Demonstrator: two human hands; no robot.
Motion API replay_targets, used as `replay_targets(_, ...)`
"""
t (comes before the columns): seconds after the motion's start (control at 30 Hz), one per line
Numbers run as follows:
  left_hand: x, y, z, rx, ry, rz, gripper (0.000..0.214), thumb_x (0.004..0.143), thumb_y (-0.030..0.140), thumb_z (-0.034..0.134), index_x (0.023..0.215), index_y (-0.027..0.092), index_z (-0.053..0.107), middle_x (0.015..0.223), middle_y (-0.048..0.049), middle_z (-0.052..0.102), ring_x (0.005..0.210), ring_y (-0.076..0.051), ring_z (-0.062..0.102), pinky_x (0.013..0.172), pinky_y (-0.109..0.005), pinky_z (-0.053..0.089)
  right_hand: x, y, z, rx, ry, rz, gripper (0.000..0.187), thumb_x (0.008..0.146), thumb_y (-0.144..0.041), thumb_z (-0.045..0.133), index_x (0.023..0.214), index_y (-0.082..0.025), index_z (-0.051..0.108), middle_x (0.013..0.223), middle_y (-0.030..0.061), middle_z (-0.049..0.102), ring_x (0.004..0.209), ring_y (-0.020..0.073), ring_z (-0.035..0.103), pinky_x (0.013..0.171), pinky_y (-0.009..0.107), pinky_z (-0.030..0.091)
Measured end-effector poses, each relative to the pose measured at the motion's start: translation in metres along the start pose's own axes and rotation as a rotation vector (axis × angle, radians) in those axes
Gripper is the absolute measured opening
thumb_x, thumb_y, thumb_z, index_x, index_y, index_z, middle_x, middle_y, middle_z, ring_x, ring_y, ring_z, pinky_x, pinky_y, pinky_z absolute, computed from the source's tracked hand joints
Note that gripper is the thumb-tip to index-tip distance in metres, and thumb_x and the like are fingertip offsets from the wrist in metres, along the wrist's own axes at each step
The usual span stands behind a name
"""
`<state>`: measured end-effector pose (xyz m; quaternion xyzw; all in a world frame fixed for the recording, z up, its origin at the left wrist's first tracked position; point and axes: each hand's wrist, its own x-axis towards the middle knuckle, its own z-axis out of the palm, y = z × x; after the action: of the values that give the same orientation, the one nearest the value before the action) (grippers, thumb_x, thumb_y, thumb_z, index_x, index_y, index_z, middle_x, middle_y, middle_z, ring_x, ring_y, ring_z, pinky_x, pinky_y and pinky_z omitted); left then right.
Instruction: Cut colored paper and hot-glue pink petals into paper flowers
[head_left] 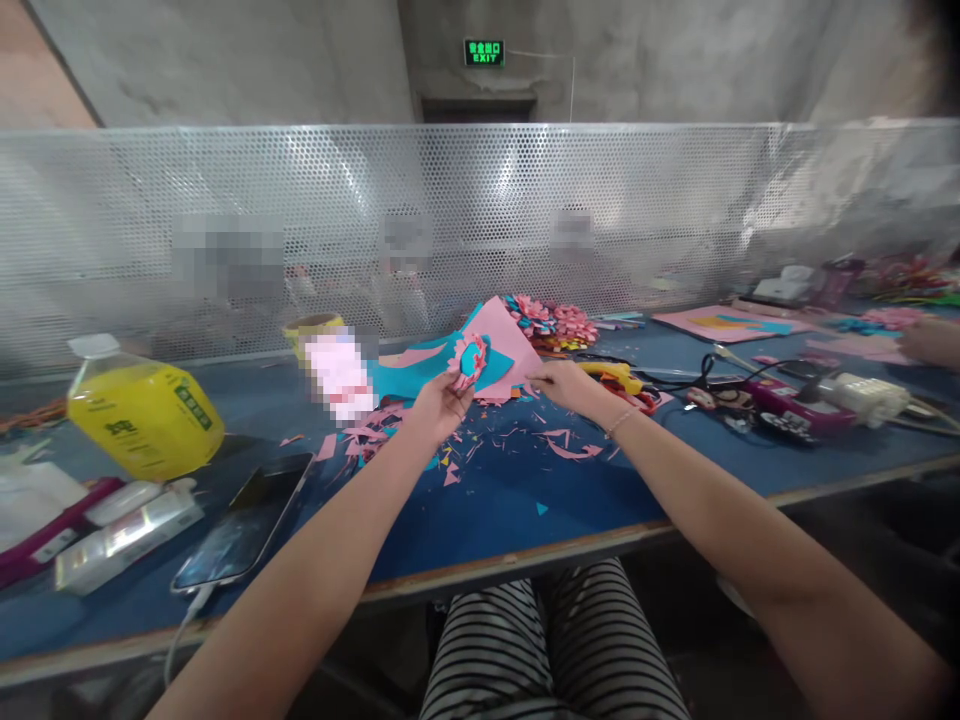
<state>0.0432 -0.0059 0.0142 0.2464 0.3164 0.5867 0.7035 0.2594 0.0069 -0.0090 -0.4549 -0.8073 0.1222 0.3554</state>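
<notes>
My left hand (444, 405) is closed on a paper flower (474, 360), pink-petalled with a blue middle, held up over the table. Behind the flower a pink paper sheet (499, 325) stands tilted, with blue paper (409, 378) beside and behind it. At the lower right corner of the pink sheet, my right hand (559, 385) is pinched shut on the paper; its fingertips are partly hidden. Just beyond the hands lies a heap of finished-looking pink and blue paper flowers (551, 318). Pink and blue paper scraps (570, 445) are strewn below both hands.
On the left stand a yellow liquid jug (142, 410) and a phone (244, 525) on a cable. Right of my hands lie a purple glue gun (799, 408), cords and yellow-handled scissors (615, 378). A perforated metal screen (480, 200) closes the back. Another person's hand (930, 342) is far right.
</notes>
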Motion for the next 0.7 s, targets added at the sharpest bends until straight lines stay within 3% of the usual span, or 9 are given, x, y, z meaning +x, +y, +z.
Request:
replay_targets(0.13,-0.003,0.0,0.002,0.004,-0.031,-0.02,0.008,0.076,0.007,0.05,0.072,0.013,0.054,0.065,-0.004,0.06,0.053,-0.008,0.055,0.053,-0.018,0.051,-0.003,0.007,-0.002,-0.297,-0.075,-0.104,0.04,0.058,-0.002,0.05,0.092,-0.015,0.068,0.1,0.0115,0.063,0.096,0.0243,0.056,0.087,0.035,0.041)
replay_targets(0.27,-0.006,-0.001,0.004,0.031,-0.047,-0.008,0.009,0.076,0.008,0.05,0.069,0.013,0.052,0.063,-0.0027,0.058,0.053,-0.008,0.055,0.053,-0.019,0.05,-0.003,0.003,-0.004,-0.278,0.048,-0.082,0.038,0.061,-0.011,0.054,0.096,-0.014,0.066,0.108,0.0141,0.056,0.104,0.0264,0.05,0.092,0.04,0.038)
replay_targets(0.37,-0.007,-0.003,0.004,0.092,-0.085,0.023,0.012,0.072,0.007,0.054,0.065,0.015,0.049,0.057,0.0009,0.054,0.05,-0.007,0.053,0.054,-0.019,0.05,-0.002,-0.005,-0.005,0.002,0.148,-0.03,0.026,0.071,-0.021,0.049,0.09,-0.016,0.065,0.101,0.0112,0.058,0.099,0.0223,0.052,0.092,0.039,0.038)
replay_targets(0.47,-0.007,-0.007,0.003,0.147,-0.134,0.078,0.018,0.066,0.008,0.059,0.061,0.016,0.044,0.054,0.0038,0.049,0.051,-0.006,0.052,0.054,-0.019,0.048,0.0,-0.015,-0.004,0.462,0.122,0.062,0.031,0.08,-0.036,0.039,0.091,-0.017,0.061,0.092,0.0078,0.06,0.087,0.0169,0.057,0.082,0.035,0.045)
replay_targets(0.57,-0.007,-0.012,0.003,0.203,-0.163,0.133,0.022,0.06,0.01,0.064,0.061,0.016,0.043,0.055,0.0048,0.05,0.052,-0.006,0.052,0.054,-0.019,0.047,0.0,-0.026,0.001,0.755,0.065,0.129,0.035,0.074,-0.045,0.051,0.097,-0.018,0.057,0.087,0.0046,0.06,0.078,0.0143,0.059,0.071,0.029,0.048)
replay_targets(0.7,-0.01,-0.018,0.005,0.29,-0.158,0.201,0.024,0.058,0.014,0.066,0.064,0.017,0.044,0.055,0.0053,0.051,0.052,-0.007,0.052,0.053,-0.02,0.044,0.0,-0.036,0.007,0.789,0.159,0.163,0.04,0.061,-0.037,0.067,0.094,-0.018,0.055,0.085,0.0025,0.06,0.074,0.0125,0.057,0.069,0.028,0.048)
